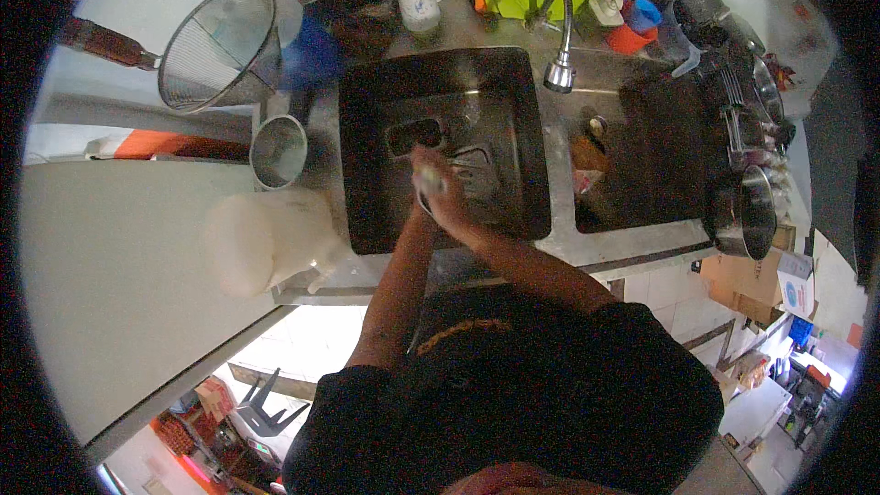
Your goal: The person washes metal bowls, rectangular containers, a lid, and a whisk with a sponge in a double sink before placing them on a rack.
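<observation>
My hands meet above the left basin [529, 151] of a steel double sink. My right hand [450, 203] lies over my left hand [418, 163] and hides most of it. A small pale object [432, 182], blurred by motion, shows in my right hand's grasp; its kind is unclear. Whether the left fingers also grip it cannot be seen. Below the hands, a dark rectangular thing [414, 136] and thin metal shapes [473, 157] sit in the basin.
A chrome faucet [565, 41] hangs by the divider. Left of the sink are a wire strainer [220, 48], a metal cup [278, 151] and a cloudy plastic jug [268, 240]. A white mug [417, 3] stands behind. Pots [749, 213] and forks [732, 86] line the right side.
</observation>
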{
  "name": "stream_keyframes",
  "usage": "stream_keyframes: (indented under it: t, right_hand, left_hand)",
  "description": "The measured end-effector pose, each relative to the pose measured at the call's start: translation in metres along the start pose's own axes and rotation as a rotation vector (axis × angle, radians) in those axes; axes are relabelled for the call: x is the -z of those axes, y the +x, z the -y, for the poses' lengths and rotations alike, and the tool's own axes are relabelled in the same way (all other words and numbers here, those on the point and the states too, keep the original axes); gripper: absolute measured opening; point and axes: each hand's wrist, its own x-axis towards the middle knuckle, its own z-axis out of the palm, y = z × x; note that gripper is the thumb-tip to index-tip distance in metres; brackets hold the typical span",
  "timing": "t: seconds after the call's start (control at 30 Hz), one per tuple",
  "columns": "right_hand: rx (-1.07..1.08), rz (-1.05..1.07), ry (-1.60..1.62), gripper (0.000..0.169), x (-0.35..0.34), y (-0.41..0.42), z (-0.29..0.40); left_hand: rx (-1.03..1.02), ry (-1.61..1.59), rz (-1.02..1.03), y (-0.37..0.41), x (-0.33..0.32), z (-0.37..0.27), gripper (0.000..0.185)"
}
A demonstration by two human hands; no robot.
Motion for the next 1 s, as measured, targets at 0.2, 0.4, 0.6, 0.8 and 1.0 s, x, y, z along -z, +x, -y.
stream_keyframes:
  t: [0.2,0.4,0.6,0.8,1.0]
  right_hand:
    - [-0.389,-0.103,-0.187,0.035,0.032,-0.038,-0.106]
    - [-0.918,-0.209,0.047,0.04,0.104,-0.044,-0.152]
    - [-1.16,-0.408,0.061,0.055,0.152,-0.035,-0.234]
    - [-0.818,-0.121,0.038,0.061,0.145,-0.055,-0.262]
    - [-0.898,-0.142,-0.202,0.063,0.14,-0.059,-0.338]
  left_hand:
    - [-0.082,0.231,-0.249,0.009,-0.006,0.037,0.04]
    - [-0.073,0.387,-0.293,0.028,-0.013,0.064,0.038]
    - [-0.08,0.555,-0.242,0.095,-0.019,0.066,0.037]
    - [-0.028,0.765,-0.336,0.171,0.013,0.072,0.036]
    - [0.023,0.914,-0.317,0.213,0.014,0.073,0.035]
